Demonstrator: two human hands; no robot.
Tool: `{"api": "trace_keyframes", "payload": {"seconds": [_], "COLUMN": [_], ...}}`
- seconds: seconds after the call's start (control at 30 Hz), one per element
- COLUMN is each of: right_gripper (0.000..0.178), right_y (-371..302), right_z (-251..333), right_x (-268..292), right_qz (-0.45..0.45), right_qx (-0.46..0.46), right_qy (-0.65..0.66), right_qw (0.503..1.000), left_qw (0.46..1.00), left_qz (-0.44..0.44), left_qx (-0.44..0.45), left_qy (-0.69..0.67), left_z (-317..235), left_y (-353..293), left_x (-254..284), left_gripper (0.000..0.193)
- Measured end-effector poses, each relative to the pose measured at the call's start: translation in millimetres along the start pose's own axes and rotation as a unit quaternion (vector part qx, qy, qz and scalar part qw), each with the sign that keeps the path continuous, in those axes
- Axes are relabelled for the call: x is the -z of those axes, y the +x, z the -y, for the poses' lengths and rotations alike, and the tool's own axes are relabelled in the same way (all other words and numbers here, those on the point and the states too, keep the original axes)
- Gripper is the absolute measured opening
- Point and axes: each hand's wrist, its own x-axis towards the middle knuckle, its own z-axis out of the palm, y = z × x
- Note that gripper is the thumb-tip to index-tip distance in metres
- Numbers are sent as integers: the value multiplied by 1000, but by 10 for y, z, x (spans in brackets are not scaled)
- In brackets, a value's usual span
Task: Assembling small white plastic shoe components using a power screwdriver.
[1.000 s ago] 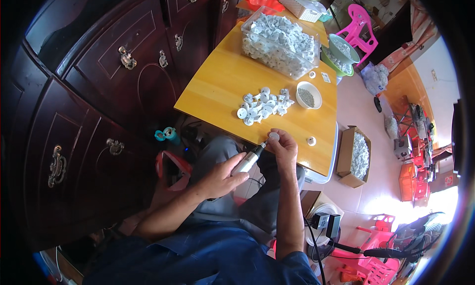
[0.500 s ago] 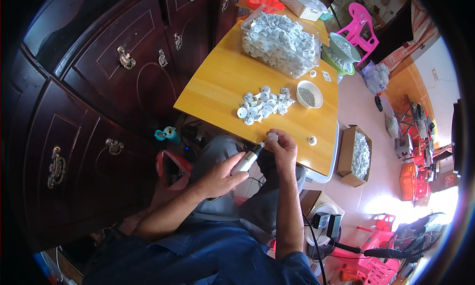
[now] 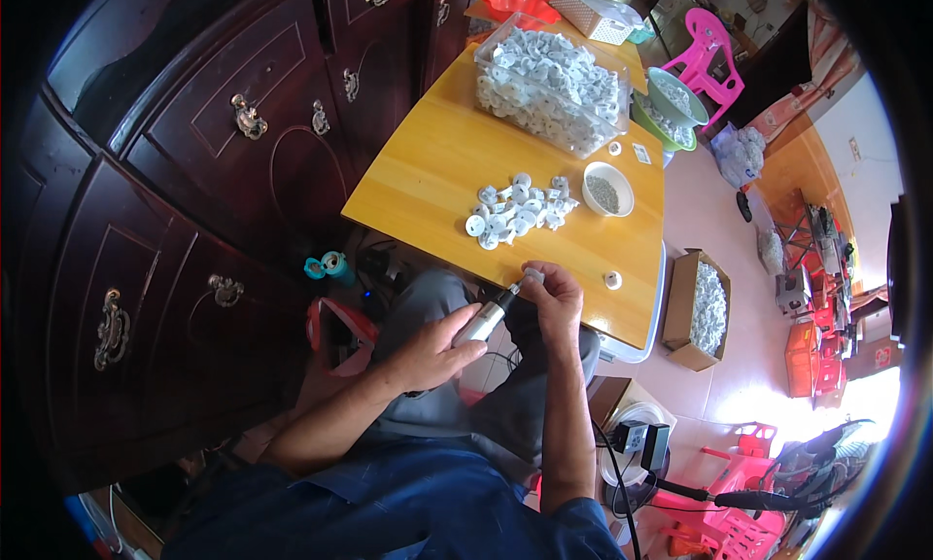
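Observation:
My left hand (image 3: 434, 349) is wrapped round an electric screwdriver (image 3: 480, 324) with a silver body and a dark nose. Its tip points up and right, meeting a small white plastic part (image 3: 532, 275) pinched in the fingers of my right hand (image 3: 558, 299). Both hands are over my lap at the table's near edge. Beyond them, a loose pile of similar white round parts (image 3: 521, 210) lies on the yellow wooden table (image 3: 413, 186). To its right is a white bowl (image 3: 608, 189) of small grey metal pieces, probably screws. One white part (image 3: 612, 280) stands alone near my right hand.
A clear plastic bin (image 3: 552, 88) heaped with white parts stands at the table's far end. Dark wooden cabinets (image 3: 233, 152) line the left. On the floor at right sits a cardboard box (image 3: 696, 309) of white parts. A black cable (image 3: 612, 453) runs beside my right arm.
The white part has turned slightly in my right fingers, and that hand has shifted a little. The screwdriver stays at the part, in my left hand.

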Motion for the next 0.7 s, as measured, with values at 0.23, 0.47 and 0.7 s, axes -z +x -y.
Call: {"api": "trace_keyframes", "payload": {"seconds": [0.23, 0.47, 0.7], "right_gripper": [19, 18, 17], "right_y": [-21, -36, -46], "right_z": [-20, -9, -10], "right_x": [28, 10, -15], "right_qz": [2, 1, -8], "right_qx": [8, 12, 20], "right_qy": [4, 13, 26], "right_qw": [1000, 1000, 999], "left_qw": [999, 996, 992], "left_qz": [12, 32, 32], "left_qx": [9, 31, 42], "left_qy": [-51, -80, -112], "left_z": [-32, -85, -38], "left_y": [-3, -11, 5], "left_x": [-10, 3, -7], "left_gripper": [54, 52, 53]}}
